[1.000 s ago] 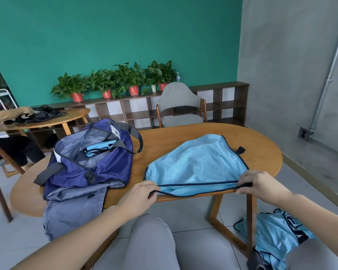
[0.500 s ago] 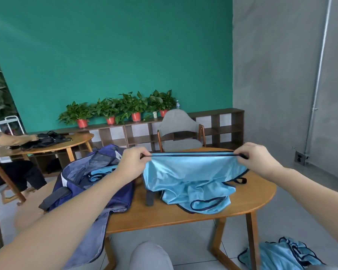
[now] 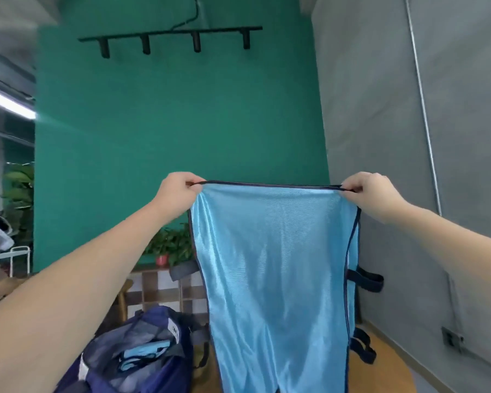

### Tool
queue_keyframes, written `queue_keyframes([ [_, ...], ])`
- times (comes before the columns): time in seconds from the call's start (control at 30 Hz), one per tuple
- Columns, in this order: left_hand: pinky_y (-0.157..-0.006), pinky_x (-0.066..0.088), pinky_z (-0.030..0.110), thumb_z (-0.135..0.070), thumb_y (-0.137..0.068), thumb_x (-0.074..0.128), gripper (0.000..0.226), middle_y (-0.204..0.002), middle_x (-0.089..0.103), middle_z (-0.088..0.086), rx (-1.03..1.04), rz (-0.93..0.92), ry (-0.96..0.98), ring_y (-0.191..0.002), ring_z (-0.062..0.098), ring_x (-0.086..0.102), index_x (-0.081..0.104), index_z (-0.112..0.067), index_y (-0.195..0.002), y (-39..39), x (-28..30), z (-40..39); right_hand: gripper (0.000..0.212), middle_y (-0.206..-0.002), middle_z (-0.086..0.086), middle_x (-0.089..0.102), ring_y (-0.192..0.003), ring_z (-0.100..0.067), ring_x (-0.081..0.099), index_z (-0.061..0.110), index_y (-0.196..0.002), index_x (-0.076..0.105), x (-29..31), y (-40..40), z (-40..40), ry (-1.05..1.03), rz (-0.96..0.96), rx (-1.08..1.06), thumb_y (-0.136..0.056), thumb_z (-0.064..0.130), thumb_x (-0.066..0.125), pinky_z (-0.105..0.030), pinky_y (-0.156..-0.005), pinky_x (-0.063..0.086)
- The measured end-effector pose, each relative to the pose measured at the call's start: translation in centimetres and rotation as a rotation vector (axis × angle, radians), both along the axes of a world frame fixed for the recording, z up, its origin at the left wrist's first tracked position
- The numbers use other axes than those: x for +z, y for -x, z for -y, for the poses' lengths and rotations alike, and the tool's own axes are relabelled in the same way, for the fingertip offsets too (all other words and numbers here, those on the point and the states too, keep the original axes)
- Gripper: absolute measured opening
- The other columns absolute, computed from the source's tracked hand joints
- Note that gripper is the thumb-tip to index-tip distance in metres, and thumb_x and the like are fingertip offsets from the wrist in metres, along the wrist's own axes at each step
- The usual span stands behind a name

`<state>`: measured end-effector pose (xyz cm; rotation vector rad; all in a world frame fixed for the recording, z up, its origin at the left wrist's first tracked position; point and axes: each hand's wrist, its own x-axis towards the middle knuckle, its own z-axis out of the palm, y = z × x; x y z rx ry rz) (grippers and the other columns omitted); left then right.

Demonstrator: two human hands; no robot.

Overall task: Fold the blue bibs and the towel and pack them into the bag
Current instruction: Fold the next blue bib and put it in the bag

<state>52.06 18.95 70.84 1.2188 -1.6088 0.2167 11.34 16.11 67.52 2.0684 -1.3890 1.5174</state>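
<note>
Pinched at both top corners, the shiny light-blue mesh bib with dark navy trim (image 3: 275, 268) hangs full length between your 2 raised hands. Your left hand (image 3: 177, 195) grips the left corner of the upper hem with thumb and curled fingers; your right hand (image 3: 370, 194) pinches the right corner the same way. The hem is pulled taut and nearly level between them, at about the middle height of the view. The fabric drops straight down in front of you, smooth with soft vertical creases, and its lower end runs out of the bottom of the view. 2 dark navy strap loops (image 3: 364, 279) stick out from the bib's right edge, 1 above the other. Below your left forearm, at lower left, the navy and grey fabric bag (image 3: 136, 355) sits with its top open; a folded light-blue piece (image 3: 145, 351) lies inside it, visible through the opening. The bib's left edge hangs just beside the bag, whether touching it you cannot tell. A strip of wooden tabletop (image 3: 386, 370) shows at lower right, behind the bib. Behind: a green wall (image 3: 167, 131), a black ceiling rail with 4 spotlights (image 3: 170, 38), a grey concrete wall (image 3: 408, 123) on the right, a potted plant in a red pot (image 3: 167, 248) on a low wooden shelf unit.
</note>
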Motion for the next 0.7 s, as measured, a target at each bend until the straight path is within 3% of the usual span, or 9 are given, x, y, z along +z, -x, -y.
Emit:
queue_keyframes([
  [0.1,-0.087,0.052,0.029,-0.013,-0.093,0.065,0.021,-0.093,0.071,-0.017,-0.017,0.019,0.031,-0.094,0.010,0.067,0.073,-0.032,-0.089,-0.5,2.5,-2.1,0.013,-0.112,-0.002,0.070,-0.096,-0.021,0.061,0.007,-0.104,0.075,2.8,0.4,-1.3,-0.004,0.035,0.019,-0.093,0.014,0.070,-0.028,-0.085,0.042],
  [0.2,-0.081,0.046,0.022,-0.016,-0.092,0.071,0.013,-0.090,0.068,-0.019,0.023,0.065,0.048,-0.087,-0.002,0.061,0.076,-0.025,-0.099,-0.9,3.6,-3.3,0.019,-0.112,0.001,0.070,-0.100,-0.018,0.062,0.011,-0.109,0.074,4.5,0.9,-2.6,-0.058,0.086,0.078,-0.091,0.015,0.073,-0.026,-0.087,0.042],
  [0.27,-0.077,0.041,0.018,-0.017,-0.093,0.070,0.014,-0.093,0.068,-0.013,0.060,0.094,0.066,-0.087,0.003,0.061,0.076,-0.018,-0.105,-1.1,3.7,-3.8,0.021,-0.110,0.003,0.070,-0.102,-0.017,0.063,0.013,-0.111,0.074,5.1,1.2,-3.4,-0.111,0.118,0.130,-0.090,0.015,0.075,-0.026,-0.089,0.043],
  [0.37,-0.083,0.040,0.022,-0.018,-0.095,0.068,0.015,-0.101,0.070,-0.004,0.090,0.092,0.075,-0.095,0.013,0.062,0.075,-0.014,-0.108,-1.5,3.7,-4.2,0.021,-0.108,0.004,0.073,-0.103,-0.015,0.067,0.016,-0.109,0.076,5.7,1.6,-4.1,-0.193,0.138,0.189,-0.088,0.016,0.076,-0.025,-0.091,0.046],
  [0.57,-0.071,0.043,0.015,-0.016,-0.092,0.073,0.007,-0.094,0.071,-0.006,0.057,0.061,0.059,-0.091,0.011,0.065,0.074,-0.022,-0.096,-2.3,3.5,-4.3,0.016,-0.096,0.004,0.074,-0.078,-0.005,0.065,0.010,-0.103,0.078,5.8,1.3,-5.0,-0.260,0.156,0.262,-0.087,0.005,0.076,-0.003,-0.052,0.041],
  [0.7,-0.071,0.047,0.016,-0.018,-0.090,0.075,0.005,-0.091,0.072,-0.003,0.067,0.037,0.057,-0.088,0.013,0.066,0.075,-0.022,-0.094,-2.6,3.4,-3.9,0.014,-0.094,-0.005,0.077,-0.075,-0.012,0.068,0.009,-0.098,0.079,6.0,1.2,-4.6,-0.262,0.194,0.290,-0.084,0.005,0.079,-0.007,-0.054,0.045],
])
